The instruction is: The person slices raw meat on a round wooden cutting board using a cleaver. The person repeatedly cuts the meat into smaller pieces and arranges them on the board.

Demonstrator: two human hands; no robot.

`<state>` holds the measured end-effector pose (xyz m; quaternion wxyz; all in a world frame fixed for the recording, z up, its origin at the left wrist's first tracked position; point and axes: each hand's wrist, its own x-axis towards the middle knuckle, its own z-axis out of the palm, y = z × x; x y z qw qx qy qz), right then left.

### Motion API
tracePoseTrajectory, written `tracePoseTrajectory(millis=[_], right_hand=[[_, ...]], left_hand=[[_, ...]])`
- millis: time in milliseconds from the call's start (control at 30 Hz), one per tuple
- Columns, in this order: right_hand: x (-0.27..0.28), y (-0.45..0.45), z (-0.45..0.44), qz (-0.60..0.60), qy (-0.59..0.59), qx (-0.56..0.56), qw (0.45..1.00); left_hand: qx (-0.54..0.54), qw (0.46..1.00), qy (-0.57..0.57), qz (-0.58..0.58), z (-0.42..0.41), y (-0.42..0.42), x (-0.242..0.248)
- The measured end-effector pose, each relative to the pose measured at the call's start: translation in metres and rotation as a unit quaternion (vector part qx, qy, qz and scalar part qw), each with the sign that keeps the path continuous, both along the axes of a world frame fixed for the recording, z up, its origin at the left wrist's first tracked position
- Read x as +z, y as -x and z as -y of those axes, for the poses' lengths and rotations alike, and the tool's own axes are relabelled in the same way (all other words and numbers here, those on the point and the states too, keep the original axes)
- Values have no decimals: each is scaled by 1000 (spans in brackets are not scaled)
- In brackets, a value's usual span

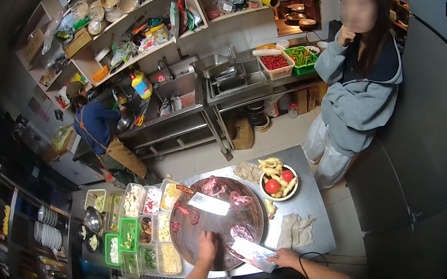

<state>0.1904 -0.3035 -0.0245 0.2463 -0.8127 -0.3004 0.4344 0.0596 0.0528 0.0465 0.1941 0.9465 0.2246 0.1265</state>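
Observation:
A large round wooden chopping board [222, 225] lies on the metal table before me. My left hand [207, 246] rests at its near left part, fingers curled down; whether anything is under them cannot be seen. On the right near edge, my right hand [285, 257] holds a broad cleaver [252, 253], its blade reaching over the board beside dark red meat [241, 231]. A second cleaver [210, 204] with a wooden handle lies flat on the upper part. Pale pink meat pieces [212, 186] sit along the far edge, and small red scraps [182, 208] lie at the left.
Several plastic tubs of chopped ingredients [169, 259] crowd the board's left side. Beyond it on the right stand a bowl of ginger and tomatoes [262, 189] and a folded cloth [297, 231]. One person [358, 94] stands across the table's far corner; another [98, 128] works at the sink.

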Motion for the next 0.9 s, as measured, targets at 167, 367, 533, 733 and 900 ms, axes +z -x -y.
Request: tracePoseTrajectory(millis=[167, 367, 533, 733, 900], right_hand=[[16, -11, 11, -45, 29, 9, 999], [6, -5, -5, -4, 3, 7, 1000], [24, -10, -47, -40, -58, -54, 996], [54, -37, -128, -6, -88, -69, 994], [55, -56, -118, -4, -105, -73, 992]], left_hand=[[-13, 1000, -16, 3, -10, -13, 45], [-157, 988, -3, -6, 79, 19, 14], [-141, 989, -38, -5, 78, 15, 23], [-122, 987, -67, 82, -13, -8, 48], [-34, 995, -88, 35, -73, -11, 54]])
